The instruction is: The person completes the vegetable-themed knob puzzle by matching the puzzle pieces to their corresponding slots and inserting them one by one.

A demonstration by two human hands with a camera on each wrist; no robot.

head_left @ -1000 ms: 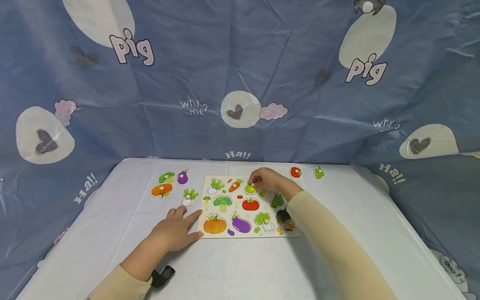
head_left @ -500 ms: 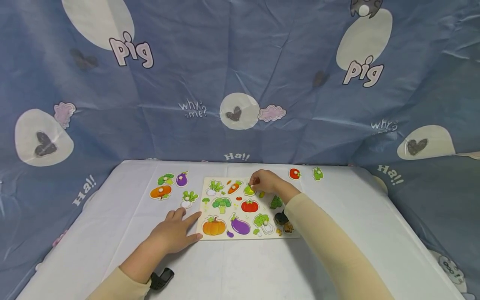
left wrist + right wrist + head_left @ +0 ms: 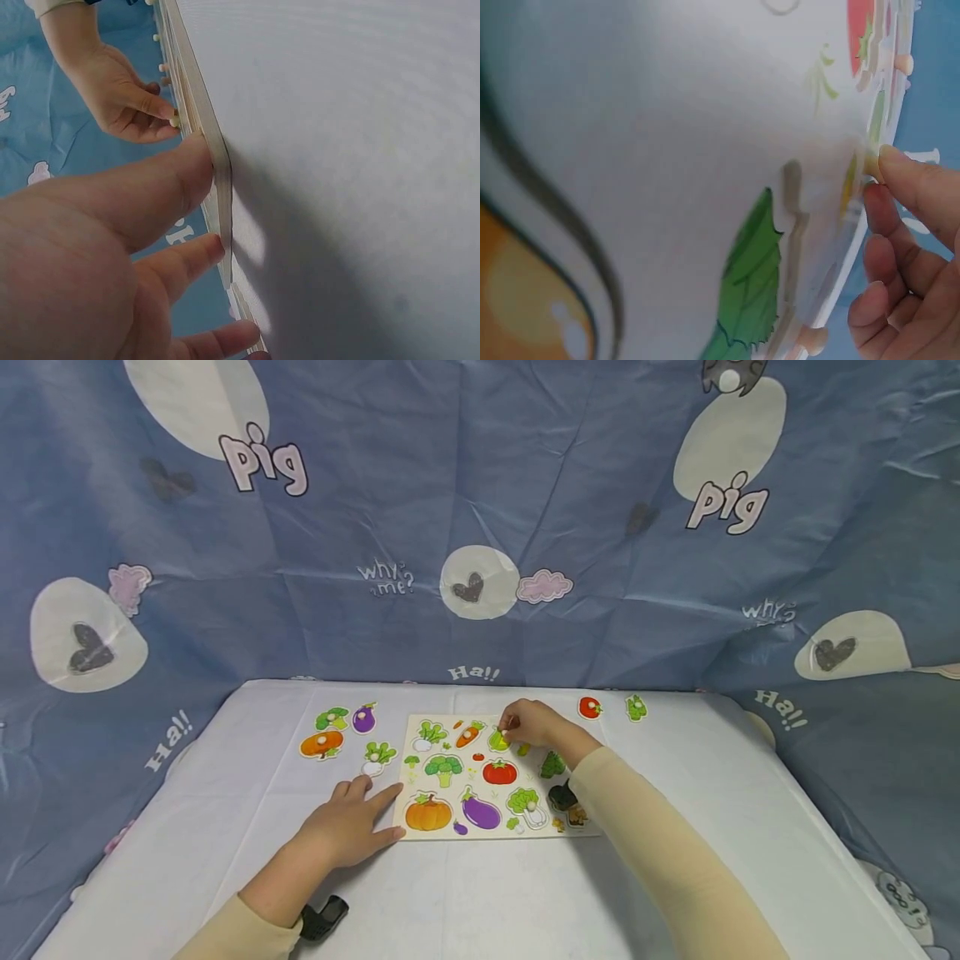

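Note:
A pale puzzle board [image 3: 468,835] printed with vegetables lies on the table. My right hand [image 3: 531,724] is over its far side, thumb and forefinger pinching the small knob [image 3: 873,166] of a yellow-green vegetable piece [image 3: 497,742]. That piece overlaps its printed place beside the carrot piece [image 3: 468,736]; the fingers partly hide it. At the board's left edge, my left hand [image 3: 341,822] rests with fingers spread, thumb and forefinger touching the edge. In the left wrist view the left thumb [image 3: 184,171] lies along the board's rim.
Loose broccoli [image 3: 332,718], eggplant [image 3: 363,718], pumpkin [image 3: 321,744] and turnip [image 3: 377,757] pieces lie left of the board. Behind it to the right are a tomato piece [image 3: 589,707] and a green piece [image 3: 636,707]. A blue printed cloth [image 3: 337,627] hangs behind the table.
The head view has shifted slightly. Both hands stay at nearly the same places, the right still pinching the yellow-green piece's knob.

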